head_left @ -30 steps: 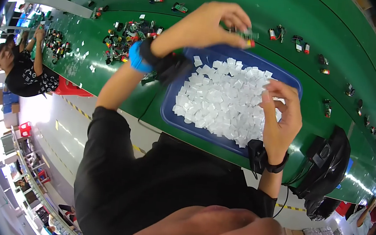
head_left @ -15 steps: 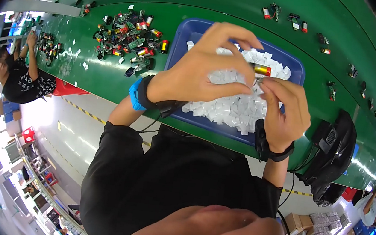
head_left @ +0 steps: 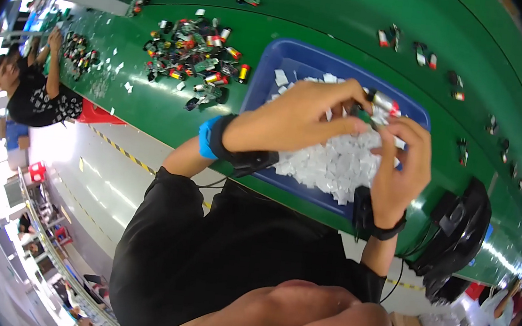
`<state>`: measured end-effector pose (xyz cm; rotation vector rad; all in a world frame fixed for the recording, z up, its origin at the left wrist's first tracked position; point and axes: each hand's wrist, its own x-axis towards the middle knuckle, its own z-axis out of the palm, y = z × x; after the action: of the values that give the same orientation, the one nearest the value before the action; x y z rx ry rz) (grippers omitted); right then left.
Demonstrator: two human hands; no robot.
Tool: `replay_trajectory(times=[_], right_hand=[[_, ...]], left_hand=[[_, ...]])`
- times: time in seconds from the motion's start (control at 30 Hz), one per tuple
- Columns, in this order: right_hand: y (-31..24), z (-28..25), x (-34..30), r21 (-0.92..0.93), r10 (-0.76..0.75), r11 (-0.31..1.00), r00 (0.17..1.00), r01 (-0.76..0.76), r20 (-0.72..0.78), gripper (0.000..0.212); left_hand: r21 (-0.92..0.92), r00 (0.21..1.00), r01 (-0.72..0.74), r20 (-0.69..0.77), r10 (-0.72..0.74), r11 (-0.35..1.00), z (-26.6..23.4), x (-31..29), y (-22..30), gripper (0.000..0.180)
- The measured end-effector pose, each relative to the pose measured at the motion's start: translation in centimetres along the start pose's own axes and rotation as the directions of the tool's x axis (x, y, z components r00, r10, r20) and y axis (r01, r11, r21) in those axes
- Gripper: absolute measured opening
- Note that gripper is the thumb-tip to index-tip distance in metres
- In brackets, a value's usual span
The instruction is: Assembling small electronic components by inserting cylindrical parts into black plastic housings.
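My left hand pinches a small silver cylinder with a red end above the blue tray. My right hand meets it from the right, its fingertips holding a small white piece against the cylinder. Both hands hover over the heap of small white pieces that fills the tray. A blue band and a black wrist strap sit on my left wrist, a black strap on my right.
A pile of small mixed cylinders and parts lies on the green table left of the tray. Several more parts are scattered along the far side. A black bag hangs at the table's near edge. Another person works at far left.
My left hand came back from the far side of the table with the cylinder to above the tray. My right hand rose from the white pieces to meet it.
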<state>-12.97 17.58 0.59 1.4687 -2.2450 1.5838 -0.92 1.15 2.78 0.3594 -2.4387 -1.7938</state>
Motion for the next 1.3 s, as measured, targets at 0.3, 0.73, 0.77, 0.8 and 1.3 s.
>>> replay_trajectory(times=[0.3,0.73,0.77,0.8,1.3], right_hand=[[-0.2,-1.7,0.5,0.108,0.264,0.956,0.96,-0.273,0.091,0.019],[-0.1,-1.2,-0.4,-0.005,0.043,0.999,0.983,-0.043,0.176,0.025],[-0.3,-1.4,-0.2,-0.045,-0.093,0.994,0.979,0.103,0.184,0.026],[-0.4,-1.5,0.0,-0.084,-0.224,0.966,0.954,0.244,0.197,0.027],[0.0,-0.8,0.5,-0.175,-0.303,0.928,0.939,0.33,0.164,0.034]], left_hand=[[0.238,0.932,-0.314,-0.108,0.346,0.919,1.4,0.0,-2.2,0.013],[0.059,0.961,-0.26,-0.078,0.264,0.964,2.3,-0.1,-3.0,0.012],[0.053,0.962,-0.26,-0.074,0.263,0.964,2.2,0.1,-3.1,0.012],[-0.312,0.996,-0.07,0.032,0.084,0.947,1.9,0.3,-3.1,0.015],[-0.452,0.961,0.241,0.235,-0.146,0.859,-0.5,0.3,-1.5,0.021]])
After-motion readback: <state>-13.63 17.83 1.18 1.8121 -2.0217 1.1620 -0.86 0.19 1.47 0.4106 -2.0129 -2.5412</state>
